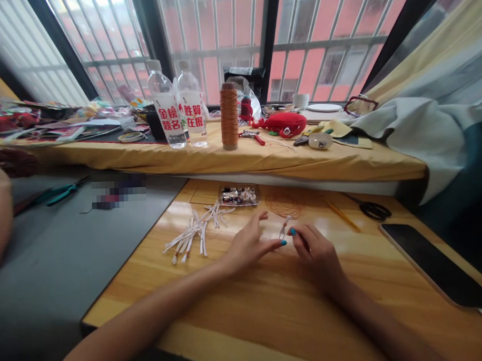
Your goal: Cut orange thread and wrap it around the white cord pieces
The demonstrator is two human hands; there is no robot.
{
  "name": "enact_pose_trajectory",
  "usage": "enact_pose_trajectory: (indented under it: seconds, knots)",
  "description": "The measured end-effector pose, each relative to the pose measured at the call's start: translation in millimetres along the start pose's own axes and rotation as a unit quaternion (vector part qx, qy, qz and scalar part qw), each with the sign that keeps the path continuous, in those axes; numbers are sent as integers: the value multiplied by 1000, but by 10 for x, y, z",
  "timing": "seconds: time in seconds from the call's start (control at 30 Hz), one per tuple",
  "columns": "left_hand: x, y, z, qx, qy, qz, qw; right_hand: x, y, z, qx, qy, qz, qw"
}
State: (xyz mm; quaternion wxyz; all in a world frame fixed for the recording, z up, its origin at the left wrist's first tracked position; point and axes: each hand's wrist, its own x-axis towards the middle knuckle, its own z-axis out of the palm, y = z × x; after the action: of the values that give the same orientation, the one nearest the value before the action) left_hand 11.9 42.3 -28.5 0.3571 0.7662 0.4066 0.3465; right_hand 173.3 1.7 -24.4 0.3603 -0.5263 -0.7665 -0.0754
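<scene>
head view: a clear plastic tray (241, 204) is filled with small dark and whitish pieces, too small to be told apart. behind the tray and to its left, two transparent bottles (168, 112) (194, 111), printed with red characters, are set on a ledge draped in yellow cloth (161, 161). behind the tray and well to its right, a small pale bowl (321, 141) is seen; its contents are hidden. just behind the tray, a tall cylinder of ribbed orange thread (229, 117) is stood upright. narrow, flat white strips (193, 232) are heaped loosely, crossing one another, to the tray's left and front. beside the tray's right end, thin orange-brown cord (286, 206) is laid in round loops on smooth, grained wood (245, 312). in front of the tray, slightly right, a small whitish looped strand (284, 229) is positioned between the hands. the left hand (247, 243) is spread, thumb and forefinger well parted, the thumb tip brought near the strand. the right hand's (314, 246) fingers are curled, their tips gathered close beside the strand; whether it is gripped cannot be made out.
</scene>
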Motion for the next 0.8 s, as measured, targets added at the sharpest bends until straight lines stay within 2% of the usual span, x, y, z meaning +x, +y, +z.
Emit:
enact_pose_trajectory:
  seconds: [0.1,0.17,0.23,0.27,0.37,0.43,0.6,0.8]
  knots:
    - [17,19,-31,-13,-95,-4,995,-1,-6,0,58,-41,-16,997]
    - [23,27,-43,-45,-131,-14,990,12,-15,-2,105,-42,26,993]
    - [26,30,-44,-82,-134,-32,987,34,-28,0,164,-53,102,980]
    - [26,30,-42,-95,-128,-43,986,45,-38,4,191,-78,130,970]
    - [29,21,-31,-105,-106,-51,988,71,-84,22,224,-183,131,948]
    - [29,15,-26,-96,-96,-32,990,82,-125,29,208,-213,125,946]
    - [17,23,-35,-80,-84,-30,993,96,-198,2,191,-200,169,946]
    - [49,-9,-74,-109,-128,-76,983,75,-178,-27,161,-181,136,961]
